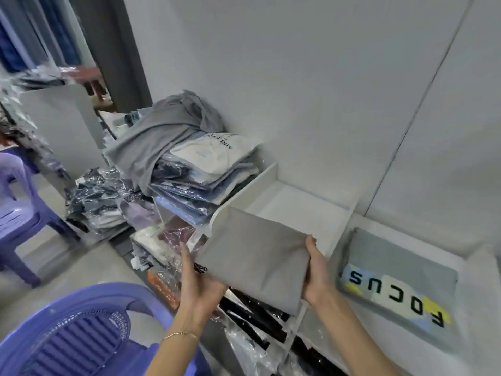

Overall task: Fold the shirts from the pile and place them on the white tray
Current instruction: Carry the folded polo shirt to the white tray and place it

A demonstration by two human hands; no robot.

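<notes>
From the head view, I hold the folded grey shirt with both hands, above the front edge of the white tray. My left hand grips its left corner, thumb on the side, fingers hidden under the cloth. My right hand pinches the right edge, thumb on top. The pile lies left of the tray, with a loose grey shirt on top. A folded FOCUS shirt lies to the right.

Folded grey shirt over white tray's edge
</notes>
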